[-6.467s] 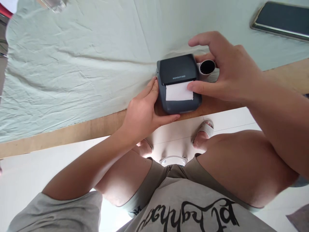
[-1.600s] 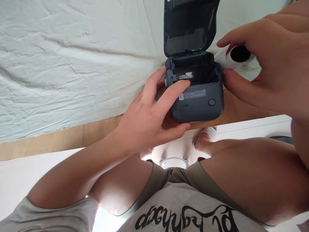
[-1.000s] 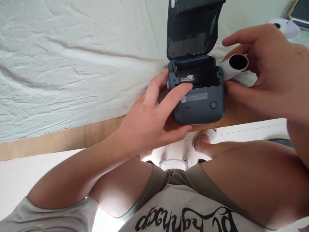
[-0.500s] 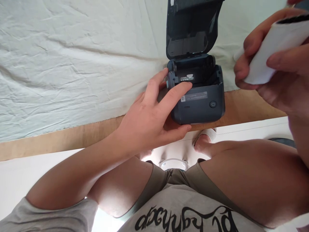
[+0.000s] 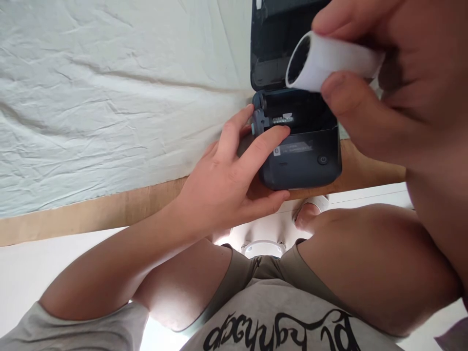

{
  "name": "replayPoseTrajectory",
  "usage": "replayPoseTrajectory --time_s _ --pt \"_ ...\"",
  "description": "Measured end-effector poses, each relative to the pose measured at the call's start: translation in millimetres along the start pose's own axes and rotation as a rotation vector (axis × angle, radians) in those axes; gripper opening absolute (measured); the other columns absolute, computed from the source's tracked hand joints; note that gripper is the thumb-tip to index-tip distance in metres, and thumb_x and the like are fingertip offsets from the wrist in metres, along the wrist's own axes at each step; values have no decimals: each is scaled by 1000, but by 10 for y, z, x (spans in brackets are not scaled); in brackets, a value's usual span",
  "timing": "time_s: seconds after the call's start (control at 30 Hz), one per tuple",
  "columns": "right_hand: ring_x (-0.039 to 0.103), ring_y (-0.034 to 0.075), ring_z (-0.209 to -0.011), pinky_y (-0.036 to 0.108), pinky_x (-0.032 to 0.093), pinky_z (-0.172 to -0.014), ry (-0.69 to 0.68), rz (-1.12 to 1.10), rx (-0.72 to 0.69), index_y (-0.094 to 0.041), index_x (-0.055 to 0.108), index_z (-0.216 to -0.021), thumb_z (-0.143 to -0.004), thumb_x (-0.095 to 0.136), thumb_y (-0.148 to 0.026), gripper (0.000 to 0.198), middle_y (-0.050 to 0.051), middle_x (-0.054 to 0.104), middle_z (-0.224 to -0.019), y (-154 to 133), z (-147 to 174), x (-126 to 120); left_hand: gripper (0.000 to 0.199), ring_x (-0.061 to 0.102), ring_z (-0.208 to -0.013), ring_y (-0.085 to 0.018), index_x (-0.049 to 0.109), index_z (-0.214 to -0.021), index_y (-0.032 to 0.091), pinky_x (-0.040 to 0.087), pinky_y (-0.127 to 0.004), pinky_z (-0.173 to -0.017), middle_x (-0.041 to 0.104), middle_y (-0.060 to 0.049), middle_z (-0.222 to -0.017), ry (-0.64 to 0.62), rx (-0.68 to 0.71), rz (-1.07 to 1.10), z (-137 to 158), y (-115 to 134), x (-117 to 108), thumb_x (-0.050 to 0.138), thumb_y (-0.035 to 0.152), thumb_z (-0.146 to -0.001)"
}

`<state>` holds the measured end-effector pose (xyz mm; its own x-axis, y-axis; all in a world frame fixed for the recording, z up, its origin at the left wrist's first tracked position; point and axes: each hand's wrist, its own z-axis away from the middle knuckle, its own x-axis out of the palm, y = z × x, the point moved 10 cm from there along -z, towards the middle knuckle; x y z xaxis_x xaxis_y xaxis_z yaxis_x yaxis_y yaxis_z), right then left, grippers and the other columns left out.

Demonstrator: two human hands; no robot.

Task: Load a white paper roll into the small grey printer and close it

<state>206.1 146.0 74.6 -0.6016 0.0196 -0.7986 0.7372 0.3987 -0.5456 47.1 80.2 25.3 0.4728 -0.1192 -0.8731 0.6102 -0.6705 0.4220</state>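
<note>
A dark blue label printer (image 5: 303, 163) stands at the table's front edge with its lid (image 5: 274, 53) raised and its paper bay exposed. My left hand (image 5: 223, 180) grips the printer's left side, the forefinger over the bay's front rim and the thumb low at the front. Above the right part of the printer, my right hand (image 5: 376, 92) pinches a small white roll of label paper (image 5: 329, 61) between thumb and fingers. The roll lies tilted, its dark hollow end facing left, apart from the bay. The hand and roll hide part of the lid and the bay's right side.
A wrinkled pale green cloth (image 5: 127, 107) covers the table, leaving a strip of wooden edge (image 5: 91, 204) bare at the front. My legs (image 5: 365, 253) are below that edge, above a white floor (image 5: 54, 273).
My right hand has brought the paper roll leftward over the printer, and the roll's open end has turned to face left. My left hand stays on the printer.
</note>
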Motion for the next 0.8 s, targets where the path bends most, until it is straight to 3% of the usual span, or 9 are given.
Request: replayPoseTrajectory --time_s 0.1,0.23,0.33,0.43,0.53,0.67,0.8 --pt "58 4 -113 30 44 -109 -43 186 -83 -35 58 -134 -96 34 -54 48 -4 61 -119 -135 -45 67 75 54 -151 -38 40 -162 24 53 -53 -119 33 -21 -170 16 -16 -4 3 5 -12 68 52 -97" --pt "58 6 -112 35 47 -116 -52 248 50 -33 60 -130 -88 45 -42 46 -6 60 -131 -24 -82 100 75 54 -152 -38 42 -161 27 53 -55 -120 34 -19 -171 13 -47 18 3 -6 -5 70 51 -96" --pt "60 9 -111 37 50 -116 -63 188 35 -27 62 -121 -83 52 -36 41 -4 64 -128 -23 -109 136 74 54 -152 -39 43 -161 29 51 -57 -122 36 -17 -171 4 -63 38 -3 -13 2 71 52 -96" --pt "62 8 -112 35 51 -110 -76 90 11 -27 63 -116 -86 55 -44 36 -5 65 -127 -28 -112 159 72 55 -151 -38 45 -160 27 53 -58 -121 37 -18 -170 11 -68 42 -10 -4 -9 70 50 -97" --pt "60 6 -110 33 50 -103 -60 71 74 -29 65 -114 -89 57 -53 36 -6 65 -127 24 -95 136 71 57 -149 -39 47 -160 22 54 -57 -119 37 -23 -169 26 -50 31 -11 25 -25 68 47 -97" --pt "60 4 -105 31 49 -100 -81 89 109 -32 70 -113 -92 58 -46 28 -7 68 -118 16 -97 140 72 55 -150 -40 47 -160 22 54 -59 -120 38 -22 -168 35 -36 32 -2 33 -27 69 47 -96" --pt "58 3 -91 30 43 -83 -143 85 128 -30 74 -104 -91 59 -42 24 -8 71 -106 28 -140 190 71 54 -151 -40 45 -161 22 55 -59 -119 36 -22 -170 25 -33 27 3 15 -25 67 45 -97"
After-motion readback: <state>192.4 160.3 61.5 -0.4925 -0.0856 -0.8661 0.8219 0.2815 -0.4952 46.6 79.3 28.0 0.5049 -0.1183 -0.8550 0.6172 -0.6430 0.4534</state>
